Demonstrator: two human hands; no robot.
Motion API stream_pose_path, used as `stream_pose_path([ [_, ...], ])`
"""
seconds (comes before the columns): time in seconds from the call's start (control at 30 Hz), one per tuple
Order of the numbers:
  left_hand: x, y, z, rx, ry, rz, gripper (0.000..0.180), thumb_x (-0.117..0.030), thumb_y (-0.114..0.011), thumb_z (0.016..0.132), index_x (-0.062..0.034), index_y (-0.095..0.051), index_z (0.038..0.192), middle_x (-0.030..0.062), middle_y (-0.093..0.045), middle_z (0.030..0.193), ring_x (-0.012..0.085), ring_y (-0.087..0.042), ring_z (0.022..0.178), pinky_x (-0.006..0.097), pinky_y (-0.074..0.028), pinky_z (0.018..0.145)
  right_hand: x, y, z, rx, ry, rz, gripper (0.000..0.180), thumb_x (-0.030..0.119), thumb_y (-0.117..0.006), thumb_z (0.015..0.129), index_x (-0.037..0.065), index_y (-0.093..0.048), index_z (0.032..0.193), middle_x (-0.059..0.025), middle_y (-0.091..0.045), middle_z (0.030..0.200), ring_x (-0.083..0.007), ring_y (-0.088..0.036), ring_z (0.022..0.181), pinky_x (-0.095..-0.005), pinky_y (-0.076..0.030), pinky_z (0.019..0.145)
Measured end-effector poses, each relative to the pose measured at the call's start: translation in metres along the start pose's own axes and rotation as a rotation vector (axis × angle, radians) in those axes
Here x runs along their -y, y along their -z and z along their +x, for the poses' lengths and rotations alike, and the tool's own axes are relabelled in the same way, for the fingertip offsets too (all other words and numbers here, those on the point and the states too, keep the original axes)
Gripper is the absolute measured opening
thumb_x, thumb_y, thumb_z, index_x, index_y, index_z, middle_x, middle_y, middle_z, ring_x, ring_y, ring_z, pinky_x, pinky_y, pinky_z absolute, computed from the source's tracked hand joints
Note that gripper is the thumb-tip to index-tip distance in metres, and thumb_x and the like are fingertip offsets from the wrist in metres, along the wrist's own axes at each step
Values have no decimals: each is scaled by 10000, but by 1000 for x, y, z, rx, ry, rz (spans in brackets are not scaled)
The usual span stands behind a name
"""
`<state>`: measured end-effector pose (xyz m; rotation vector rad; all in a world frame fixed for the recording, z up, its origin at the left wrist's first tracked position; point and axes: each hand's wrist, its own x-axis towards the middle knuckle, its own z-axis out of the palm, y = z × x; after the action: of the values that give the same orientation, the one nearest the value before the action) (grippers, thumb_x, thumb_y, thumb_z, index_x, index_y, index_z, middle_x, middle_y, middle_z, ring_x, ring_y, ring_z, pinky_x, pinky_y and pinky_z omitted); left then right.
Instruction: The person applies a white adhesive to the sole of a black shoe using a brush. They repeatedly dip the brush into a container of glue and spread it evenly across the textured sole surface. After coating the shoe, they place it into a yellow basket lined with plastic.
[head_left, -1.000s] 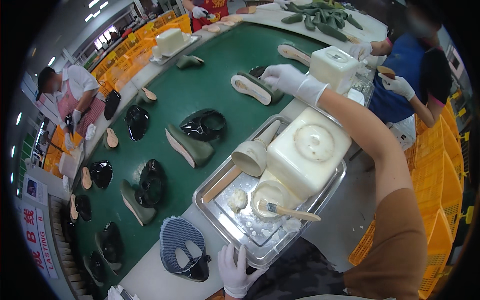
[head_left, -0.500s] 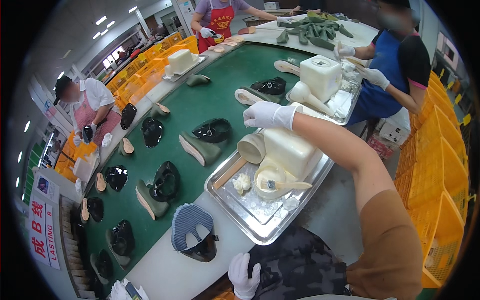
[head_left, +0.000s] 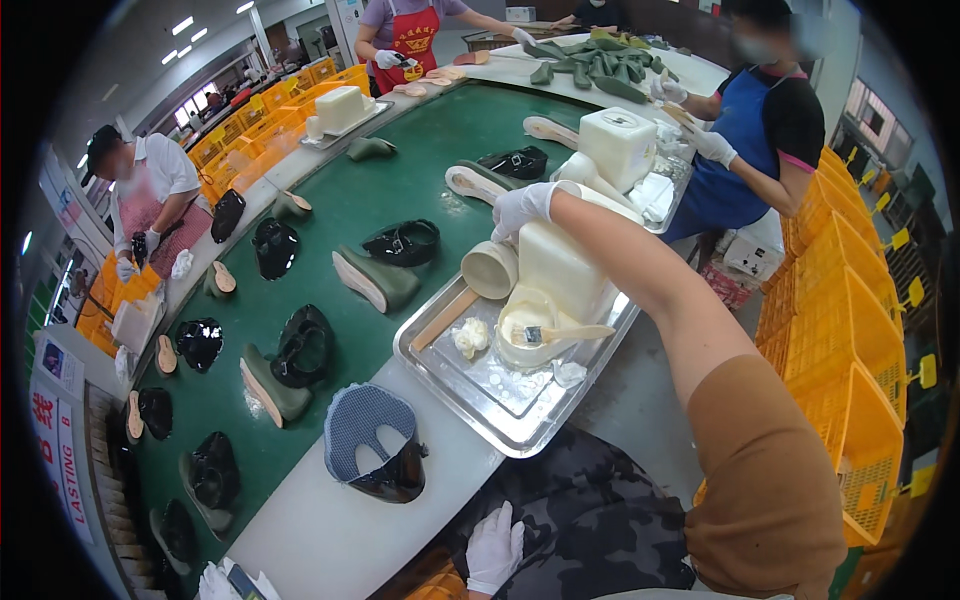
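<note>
My right hand [head_left: 524, 208], in a white glove, reaches over the far edge of the metal tray [head_left: 490, 405], fingers bent down. It is beside the green shoe last with a pale insole [head_left: 474, 184]; its fingertips are hidden, so I cannot see if they touch anything. Under my forearm stands a large white plastic container [head_left: 560, 262] with a beige cup [head_left: 489, 270] beside it. A brush [head_left: 565, 333] lies across a small tub of white paste [head_left: 522, 318]. My left hand [head_left: 495, 550], also gloved, rests on my camouflage-patterned lap, thumb apart and nothing in it.
A black glossy shoe upper with blue-grey lining [head_left: 372, 435] lies on the white ledge [head_left: 310, 520]. Across the green belt [head_left: 300, 225] stand several lasts, each beside a black upper [head_left: 302, 345]. Co-workers stand around it. Yellow crates [head_left: 800, 400] line the right side.
The whole view has shifted, moving the bench up and left in it. Relative to the tray and the last, my right hand has drawn slightly right. My left hand stays on my lap.
</note>
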<state>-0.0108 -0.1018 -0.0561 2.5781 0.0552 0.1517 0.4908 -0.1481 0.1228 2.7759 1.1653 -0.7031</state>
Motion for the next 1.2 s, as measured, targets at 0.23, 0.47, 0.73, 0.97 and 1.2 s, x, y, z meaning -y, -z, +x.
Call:
stream_pose_path([
  [0.23, 3, 3, -4, -12, 19, 56, 450, -294, -549, 841, 1, -506, 1178, 172, -592, 1009, 326, -582, 839, 400, -475, 743, 8, -1, 2, -55, -39, -119, 400, 364, -578, 777, 48, -660, 1007, -128, -646, 1016, -278, -614, 935, -374, -470, 808],
  [0.47, 6, -1, -4, -17, 27, 43, 463, -307, -558, 829, -3, -511, 1176, 163, -590, 1013, 317, -585, 828, 397, -480, 729, 12, 2, -7, -97, -70, -96, 363, 335, -571, 765, 59, -665, 981, -133, -650, 986, -286, -618, 914, -379, -478, 787],
  [0.73, 7, -3, -5, -30, 13, 79, 464, -319, -564, 823, -26, -515, 1180, 138, -586, 994, 293, -581, 798, 389, -485, 694, -1, -6, 12, -4, -126, -220, 437, 344, -617, 762, 53, -623, 1088, -146, -627, 1067, -292, -603, 971, -363, -472, 826],
  [0.97, 8, -6, -6, -23, 29, 97, 463, -329, -555, 830, -40, -513, 1189, 132, -583, 996, 293, -575, 798, 387, -482, 695, 8, -2, 0, -49, -131, -135, 411, 331, -608, 764, 34, -638, 1046, -147, -635, 1038, -294, -608, 953, -364, -474, 804],
  [1.2, 8, -6, -5, 14, 47, 78, 462, -334, -529, 844, -39, -507, 1198, 131, -571, 1027, 299, -569, 818, 389, -477, 714, 5, -3, 3, -100, -94, -96, 369, 316, -592, 777, 27, -651, 998, -153, -646, 991, -303, -618, 921, -372, -476, 783],
])
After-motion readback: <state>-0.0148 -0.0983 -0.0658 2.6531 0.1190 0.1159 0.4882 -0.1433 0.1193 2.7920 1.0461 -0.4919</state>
